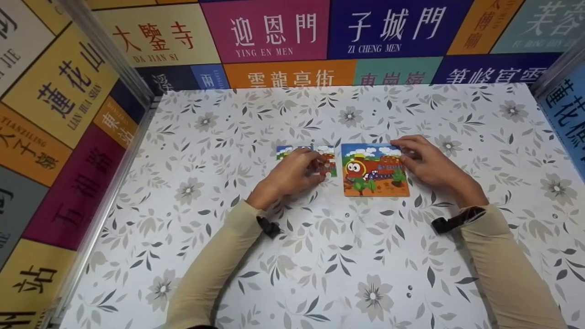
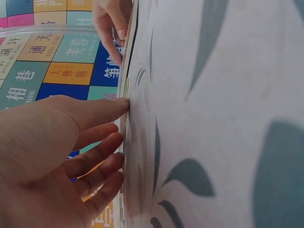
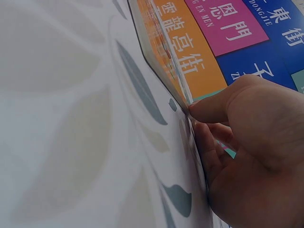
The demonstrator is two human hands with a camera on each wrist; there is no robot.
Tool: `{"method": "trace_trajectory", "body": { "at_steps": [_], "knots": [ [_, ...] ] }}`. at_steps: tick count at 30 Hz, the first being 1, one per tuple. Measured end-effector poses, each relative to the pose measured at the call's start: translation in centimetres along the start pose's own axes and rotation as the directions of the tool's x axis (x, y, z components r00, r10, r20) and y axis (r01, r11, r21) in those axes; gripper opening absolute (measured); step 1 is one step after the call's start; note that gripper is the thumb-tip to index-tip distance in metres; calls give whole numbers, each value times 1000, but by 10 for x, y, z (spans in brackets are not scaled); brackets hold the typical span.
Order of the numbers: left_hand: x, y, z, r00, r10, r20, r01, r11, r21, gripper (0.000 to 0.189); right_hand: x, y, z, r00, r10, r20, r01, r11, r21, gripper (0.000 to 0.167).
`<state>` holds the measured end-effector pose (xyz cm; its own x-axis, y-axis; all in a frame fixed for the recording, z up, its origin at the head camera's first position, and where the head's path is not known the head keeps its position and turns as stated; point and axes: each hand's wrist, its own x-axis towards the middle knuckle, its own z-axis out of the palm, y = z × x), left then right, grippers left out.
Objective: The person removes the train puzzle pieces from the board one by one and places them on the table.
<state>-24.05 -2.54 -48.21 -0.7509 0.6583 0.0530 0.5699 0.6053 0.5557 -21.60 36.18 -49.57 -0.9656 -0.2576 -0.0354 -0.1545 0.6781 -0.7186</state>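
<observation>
A partly joined jigsaw puzzle (image 1: 332,171) lies left of centre, with a notched lower edge and blue, green and red print. Over it is my left hand (image 1: 295,171), which hides much of it. In the left wrist view the left thumb (image 2: 107,111) and spread fingers reach down to the thin pieces. Beside the puzzle, a square board (image 1: 374,171) shows a red cartoon train, white clouds and green bushes. My right hand (image 1: 427,162) holds its upper right corner, forefinger at the top edge and thumb at the right side. In the right wrist view the thumb meets the board's edge.
The table (image 1: 292,269) wears a white cover with grey leaves and flowers. Panels of coloured blocks with Chinese lettering (image 1: 274,34) stand behind it and along both sides. A metal frame edge (image 1: 123,59) runs down the left side.
</observation>
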Motion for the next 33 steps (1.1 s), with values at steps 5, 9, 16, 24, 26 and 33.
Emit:
{"method": "trace_trajectory", "body": {
  "at_steps": [5, 9, 16, 24, 26, 33],
  "knots": [
    [0, 6, 0, 999, -22, -23, 24, 998, 53, 50, 0, 1, 1, 1000, -17, -3, 17, 1000, -3, 49],
    [3, 15, 3, 999, -4, -42, 7, 998, 68, 50, 0, 1, 1, 999, -42, 0, 42, 999, -14, 49],
    [16, 38, 19, 999, 50, -3, -50, 999, 11, 50, -2, -1, 0, 999, -34, 14, 34, 999, 12, 49],
    [34, 55, 36, 997, 64, 33, -61, 993, -96, 41, -3, -1, 0, 1000, -12, 17, 12, 999, 41, 50],
    [38, 57, 39, 998, 56, 32, -52, 992, -114, 41, -2, -1, 0, 1000, -4, 20, 3, 999, 41, 50],
    [49, 65, 41, 999, -6, 34, 9, 995, -103, 36, -2, -2, -1, 999, 38, 29, -40, 998, 43, 49]
  ]
}}
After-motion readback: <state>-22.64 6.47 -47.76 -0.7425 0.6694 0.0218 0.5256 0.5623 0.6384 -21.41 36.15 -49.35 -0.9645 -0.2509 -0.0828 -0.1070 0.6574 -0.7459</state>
